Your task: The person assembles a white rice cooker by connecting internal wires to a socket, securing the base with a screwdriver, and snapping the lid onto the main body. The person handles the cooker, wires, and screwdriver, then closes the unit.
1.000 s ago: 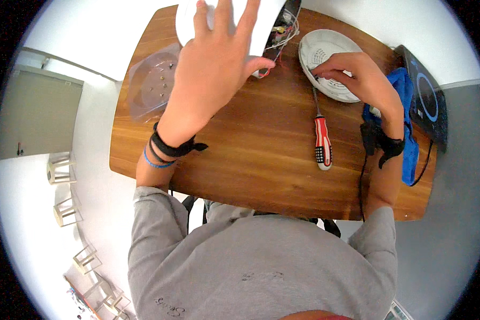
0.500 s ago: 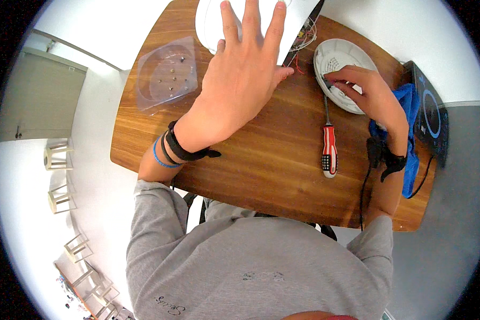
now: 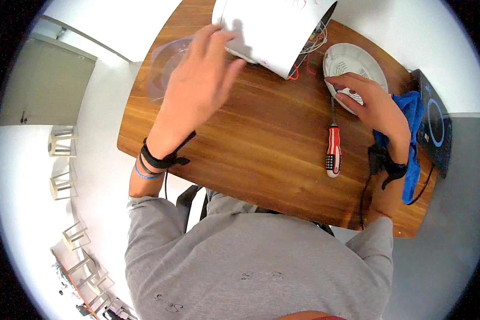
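My left hand, somewhat blurred, hovers over the table's left side with fingers stretched and thumb apart. It is beside the edge of a white cylindrical housing that lies on its side, with wires at its open end. Beneath that hand, a clear plastic tray is partly hidden. On the right, my right hand is at a round white vented cover, thumb and fingers curled in a pinch; what they hold is too small to make out. A red and white screwdriver lies just below, its tip by the cover's rim.
Red and white wires spill from the housing. At the right edge, a blue cloth lies beside a black flat device with a blue ring. A black cable runs down over the table's front edge. Several stools stand along the left wall.
My left hand has moved left and nearer, off the white housing and over the clear tray. My right hand stays pinched at the cover. The whole view has shifted slightly.
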Available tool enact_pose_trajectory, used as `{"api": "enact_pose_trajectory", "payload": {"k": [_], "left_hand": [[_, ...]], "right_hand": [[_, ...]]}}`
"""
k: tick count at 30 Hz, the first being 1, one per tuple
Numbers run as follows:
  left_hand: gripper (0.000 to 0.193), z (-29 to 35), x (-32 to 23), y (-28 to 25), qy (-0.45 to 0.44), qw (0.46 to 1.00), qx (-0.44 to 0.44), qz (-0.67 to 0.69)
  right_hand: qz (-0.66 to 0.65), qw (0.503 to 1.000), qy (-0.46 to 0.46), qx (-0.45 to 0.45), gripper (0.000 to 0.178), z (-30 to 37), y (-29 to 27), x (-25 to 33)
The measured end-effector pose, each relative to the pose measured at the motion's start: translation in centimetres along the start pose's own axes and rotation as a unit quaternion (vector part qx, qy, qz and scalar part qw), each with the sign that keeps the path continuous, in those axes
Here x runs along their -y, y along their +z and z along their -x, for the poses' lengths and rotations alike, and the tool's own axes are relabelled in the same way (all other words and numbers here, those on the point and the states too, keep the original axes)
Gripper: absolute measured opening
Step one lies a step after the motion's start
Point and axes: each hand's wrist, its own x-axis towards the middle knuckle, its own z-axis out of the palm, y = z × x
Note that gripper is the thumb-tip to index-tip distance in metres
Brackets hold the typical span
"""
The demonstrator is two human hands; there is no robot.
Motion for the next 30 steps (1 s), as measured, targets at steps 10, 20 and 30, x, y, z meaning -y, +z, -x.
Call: {"api": "enact_pose_trajectory", "payload": {"k": [10,20,30], "left_hand": [[0.017,6.0,10.8,0.6,-0.147,0.969,0.188,-0.060],[0.020,3.2,14.3,2.4,-0.174,0.925,0.336,-0.039],[0.012,1.1,1.9,-3.8,-0.113,0.966,0.233,0.025]], "right_hand": [[0.017,0.999,-0.039,-0.011,0.030,0.1,0.2,-0.6],[0.024,0.996,-0.078,-0.027,0.023,0.4,0.3,-2.6],[0.011,0.994,-0.091,-0.059,0.013,0.8,-0.4,-3.1]]}}
